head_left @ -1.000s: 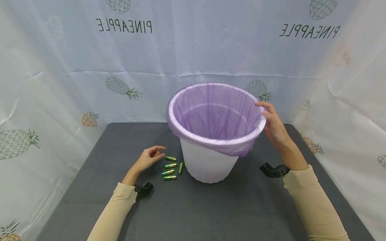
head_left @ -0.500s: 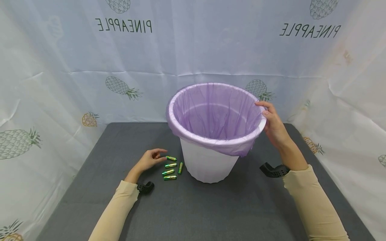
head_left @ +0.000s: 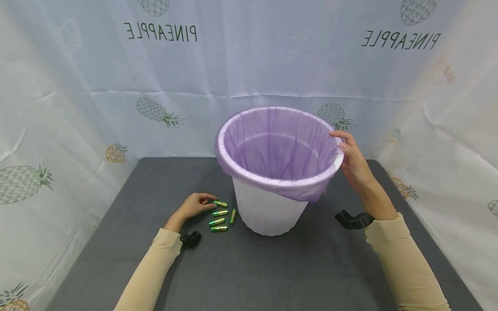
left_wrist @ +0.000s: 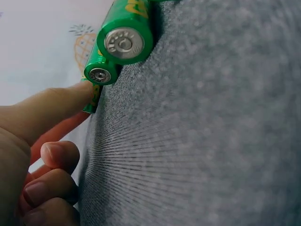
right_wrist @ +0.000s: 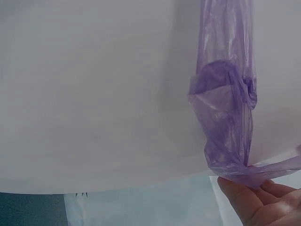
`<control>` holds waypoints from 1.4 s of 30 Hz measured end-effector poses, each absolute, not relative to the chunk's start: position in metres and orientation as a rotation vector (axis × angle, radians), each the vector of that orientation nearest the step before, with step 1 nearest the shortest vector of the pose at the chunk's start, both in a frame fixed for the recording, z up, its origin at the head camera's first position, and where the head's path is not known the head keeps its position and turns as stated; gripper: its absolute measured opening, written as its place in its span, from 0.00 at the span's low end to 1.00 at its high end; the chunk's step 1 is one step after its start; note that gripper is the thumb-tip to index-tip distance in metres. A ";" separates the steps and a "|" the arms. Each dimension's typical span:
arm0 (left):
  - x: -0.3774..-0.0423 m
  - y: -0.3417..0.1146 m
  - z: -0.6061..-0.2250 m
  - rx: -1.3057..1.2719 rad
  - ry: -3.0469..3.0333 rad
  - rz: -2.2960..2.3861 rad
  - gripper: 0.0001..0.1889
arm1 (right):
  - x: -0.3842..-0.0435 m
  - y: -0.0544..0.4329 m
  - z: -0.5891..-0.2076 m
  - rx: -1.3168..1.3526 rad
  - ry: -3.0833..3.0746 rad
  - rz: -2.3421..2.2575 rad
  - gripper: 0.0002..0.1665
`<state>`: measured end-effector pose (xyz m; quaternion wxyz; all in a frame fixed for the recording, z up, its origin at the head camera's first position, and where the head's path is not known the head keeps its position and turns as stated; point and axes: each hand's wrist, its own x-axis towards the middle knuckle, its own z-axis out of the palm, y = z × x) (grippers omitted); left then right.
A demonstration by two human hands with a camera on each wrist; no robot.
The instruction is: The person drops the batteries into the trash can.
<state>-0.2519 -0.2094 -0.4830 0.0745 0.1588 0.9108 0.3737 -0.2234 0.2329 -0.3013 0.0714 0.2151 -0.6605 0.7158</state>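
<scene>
A white trash can (head_left: 268,211) stands on the table, lined with a purple trash bag (head_left: 272,151) folded over its rim. My right hand (head_left: 353,164) grips the rim and bag at the right side; in the right wrist view its fingers hold a gathered strip of the bag (right_wrist: 228,127). Left of the can lie several green batteries (head_left: 219,229). The thumb and index finger of my left hand (head_left: 193,206) pinch the left end of the farthest battery (head_left: 221,204). In the left wrist view, that battery (left_wrist: 88,107) is partly hidden by the thumb.
One battery (head_left: 232,217) lies lengthwise close to the can's base, beside the others. The dark grey table (head_left: 253,272) reaches a white curtain (head_left: 249,65) with pineapple prints at the back and sides. A black wrist camera mount (head_left: 354,219) sits on each wrist.
My left hand has come down and slightly right to the farthest battery, its thumb and index finger now at the battery's end. The right hand and trash can stay put.
</scene>
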 end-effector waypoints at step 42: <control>-0.244 -0.223 -0.441 0.526 2.737 1.421 0.11 | -0.223 0.234 -0.303 0.685 -1.987 2.121 0.16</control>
